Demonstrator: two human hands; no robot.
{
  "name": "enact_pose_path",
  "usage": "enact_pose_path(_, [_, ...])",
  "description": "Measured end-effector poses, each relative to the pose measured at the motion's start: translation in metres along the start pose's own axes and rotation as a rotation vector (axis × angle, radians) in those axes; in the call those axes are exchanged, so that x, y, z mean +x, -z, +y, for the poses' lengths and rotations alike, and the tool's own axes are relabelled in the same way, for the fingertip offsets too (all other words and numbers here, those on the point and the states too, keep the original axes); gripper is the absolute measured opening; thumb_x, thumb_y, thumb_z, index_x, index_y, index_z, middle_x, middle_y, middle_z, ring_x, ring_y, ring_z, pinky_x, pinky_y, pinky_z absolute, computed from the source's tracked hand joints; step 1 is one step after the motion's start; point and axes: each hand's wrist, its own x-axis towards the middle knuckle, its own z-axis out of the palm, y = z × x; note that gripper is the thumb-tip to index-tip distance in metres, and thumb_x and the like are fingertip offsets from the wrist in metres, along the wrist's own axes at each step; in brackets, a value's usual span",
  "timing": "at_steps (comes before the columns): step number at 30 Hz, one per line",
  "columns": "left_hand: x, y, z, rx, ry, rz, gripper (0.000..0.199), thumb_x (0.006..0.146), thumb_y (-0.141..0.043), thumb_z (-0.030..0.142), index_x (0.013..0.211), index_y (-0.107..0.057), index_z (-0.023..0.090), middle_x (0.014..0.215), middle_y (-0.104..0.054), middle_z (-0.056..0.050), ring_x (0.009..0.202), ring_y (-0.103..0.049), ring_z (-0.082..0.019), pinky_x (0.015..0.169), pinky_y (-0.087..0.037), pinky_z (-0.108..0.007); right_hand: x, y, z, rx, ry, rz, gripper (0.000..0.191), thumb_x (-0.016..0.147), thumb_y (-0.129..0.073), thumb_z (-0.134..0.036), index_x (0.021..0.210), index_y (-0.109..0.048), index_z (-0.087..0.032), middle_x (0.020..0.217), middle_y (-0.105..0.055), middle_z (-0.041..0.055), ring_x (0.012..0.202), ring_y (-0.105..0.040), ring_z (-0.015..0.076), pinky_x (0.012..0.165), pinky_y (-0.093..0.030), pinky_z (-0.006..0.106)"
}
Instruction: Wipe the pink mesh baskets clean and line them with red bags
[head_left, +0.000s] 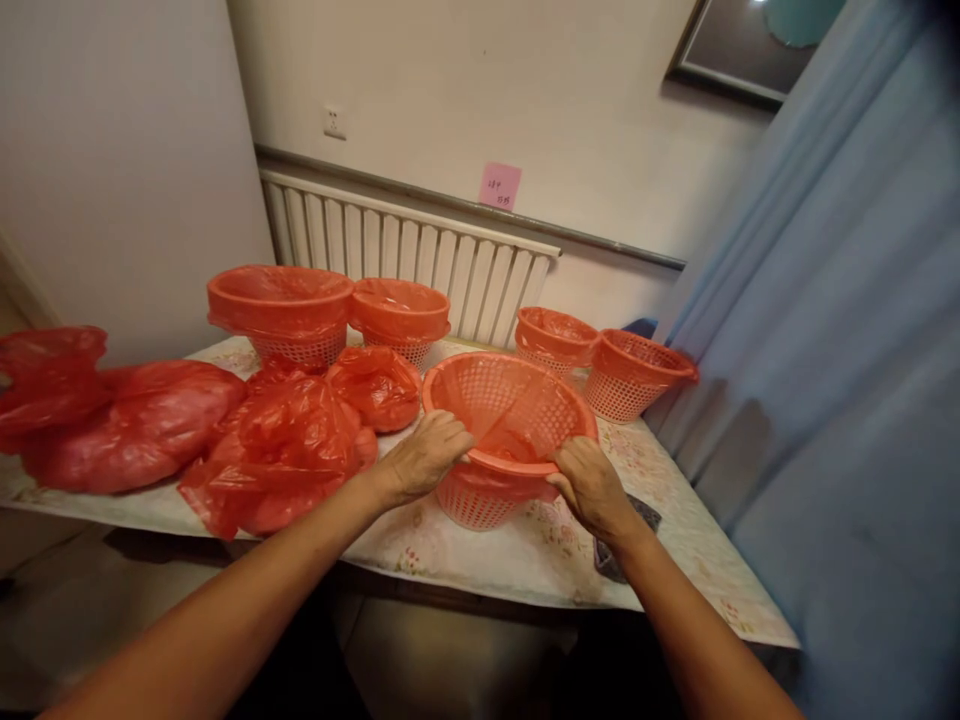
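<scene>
A red perforated plastic basket [480,500] stands on the table in front of me, with a thin red plastic bag [499,430] lining it and turned over its rim. My left hand [435,450] is closed on the bag's edge at the left front of the rim. On the right front of the rim, my right hand [589,480] also grips the bag's edge, fingers curled over and thumb below. The basket looks upright, and I see nothing inside it besides the bag. A dark patterned item [626,540] lies partly under my right wrist.
Bag-lined baskets stand behind on the left [281,310] and right [637,370]. Filled red bags [292,440] sit left on the flowered tablecloth [420,555]. A radiator [405,235] lines the wall; a blue curtain [825,300] hangs at the table's right edge.
</scene>
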Motion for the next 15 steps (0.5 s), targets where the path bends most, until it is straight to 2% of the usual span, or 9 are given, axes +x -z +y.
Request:
enact_pose_path(2, [0.001, 0.009, -0.007, -0.018, -0.010, -0.009, 0.022, 0.089, -0.046, 0.015, 0.074, -0.060, 0.023, 0.072, -0.052, -0.001, 0.075, -0.044, -0.019, 0.081, -0.033, -0.035, -0.007, 0.001, 0.011, 0.044, -0.016, 0.021, 0.048, 0.095, -0.021, -0.051, 0.080, -0.053, -0.018, 0.077, -0.051, 0.0051, 0.077, -0.042, 0.0194, 0.075, -0.033, 0.033])
enact_pose_path(4, [0.002, 0.016, -0.007, -0.020, -0.024, -0.018, 0.016, 0.088, -0.050, 0.018, 0.082, -0.063, 0.024, 0.079, -0.056, -0.002, 0.082, -0.047, -0.020, 0.086, -0.034, -0.036, -0.008, 0.001, 0.011, 0.044, -0.039, 0.026, 0.047, 0.096, -0.022, -0.050, 0.080, -0.052, -0.017, 0.078, -0.051, 0.0051, 0.077, -0.043, 0.0194, 0.076, -0.034, 0.033])
enact_pose_path(6, [0.003, 0.019, 0.001, 0.004, -0.042, -0.017, 0.014, 0.089, -0.052, 0.022, 0.098, -0.062, 0.025, 0.092, -0.059, -0.004, 0.093, -0.048, -0.022, 0.092, -0.034, -0.037, -0.005, 0.000, 0.000, 0.009, -0.068, 0.017, 0.044, 0.096, -0.025, -0.047, 0.079, -0.051, -0.017, 0.078, -0.051, 0.0050, 0.077, -0.043, 0.0194, 0.075, -0.033, 0.033])
enact_pose_path(9, [0.005, 0.010, 0.020, 0.120, -0.071, -0.039, 0.027, 0.091, -0.050, 0.025, 0.118, -0.053, 0.023, 0.105, -0.059, -0.007, 0.100, -0.048, -0.022, 0.095, -0.034, -0.038, 0.008, -0.004, -0.028, -0.091, -0.114, -0.001, 0.038, 0.097, -0.031, -0.043, 0.078, -0.052, -0.018, 0.078, -0.053, 0.0051, 0.075, -0.042, 0.0194, 0.072, -0.030, 0.033])
enact_pose_path(12, [0.006, -0.007, 0.032, 0.282, -0.066, -0.078, 0.018, 0.095, -0.041, 0.022, 0.102, -0.058, 0.019, 0.084, -0.058, -0.003, 0.082, -0.049, -0.020, 0.084, -0.037, -0.037, 0.022, -0.007, -0.052, -0.172, -0.133, -0.005, 0.034, 0.096, -0.035, -0.041, 0.076, -0.052, -0.019, 0.075, -0.053, 0.0046, 0.071, -0.042, 0.0193, 0.068, -0.026, 0.032])
enact_pose_path(15, [0.005, -0.016, 0.026, 0.383, -0.065, -0.072, 0.024, 0.097, -0.036, 0.021, 0.086, -0.057, 0.017, 0.077, -0.055, -0.003, 0.075, -0.045, -0.019, 0.079, -0.036, -0.037, 0.027, -0.006, -0.054, -0.177, -0.090, -0.031, 0.031, 0.096, -0.036, -0.039, 0.077, -0.052, -0.019, 0.074, -0.054, 0.0043, 0.071, -0.042, 0.0193, 0.067, -0.026, 0.032])
